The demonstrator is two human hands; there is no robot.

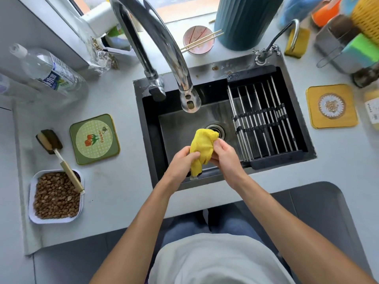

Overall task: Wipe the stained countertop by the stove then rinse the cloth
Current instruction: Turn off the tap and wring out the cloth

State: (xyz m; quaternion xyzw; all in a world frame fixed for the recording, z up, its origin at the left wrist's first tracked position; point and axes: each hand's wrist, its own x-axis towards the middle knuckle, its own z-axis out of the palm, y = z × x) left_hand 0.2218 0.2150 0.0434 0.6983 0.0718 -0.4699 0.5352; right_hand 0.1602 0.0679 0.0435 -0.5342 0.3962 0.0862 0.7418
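A yellow cloth [202, 145] is bunched up over the dark steel sink [149, 130], just in front of the drain [215, 131]. My left hand [181, 159] grips its lower left part and my right hand [222, 153] pinches its right side. Both hands hold it above the basin floor. The tall chrome tap [164, 48] arches over the basin, its spout [189, 101] behind the cloth, and no water stream is visible. The pale grey countertop [123, 191] surrounds the sink. No stove is in view.
A black dish rack [264, 117] fills the sink's right half. On the left counter lie a green coaster [94, 139], a brush [55, 152] and a tray of brown nuts [56, 196]. A yellow coaster [331, 105] lies right; a bowl with chopsticks [198, 38] stands behind.
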